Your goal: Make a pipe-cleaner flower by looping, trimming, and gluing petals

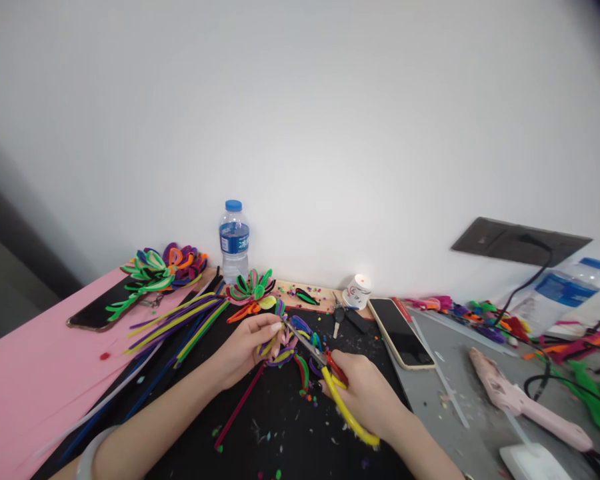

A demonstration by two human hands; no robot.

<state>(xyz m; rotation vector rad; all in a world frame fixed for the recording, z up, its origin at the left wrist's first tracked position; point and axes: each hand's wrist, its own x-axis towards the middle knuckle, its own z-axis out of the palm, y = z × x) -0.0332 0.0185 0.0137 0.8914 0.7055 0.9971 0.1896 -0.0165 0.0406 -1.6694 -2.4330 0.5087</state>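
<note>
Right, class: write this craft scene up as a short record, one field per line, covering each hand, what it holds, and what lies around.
Left hand: pinches a pipe-cleaner flower with a red stem
Right hand: grips yellow-handled scissors, blades at the flower
Work surface: black mat strewn with clippings
Left of hands: loose pipe cleaners
Behind: water bottle
Right: phone, pink glue gun

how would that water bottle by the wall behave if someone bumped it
The water bottle stands upright, tall and narrow, so a knock near its blue cap would probably tip it. It looks mostly full, so it is likely fairly heavy and might only slide. Once down, its round body would likely roll toward the pipe cleaners.
</note>
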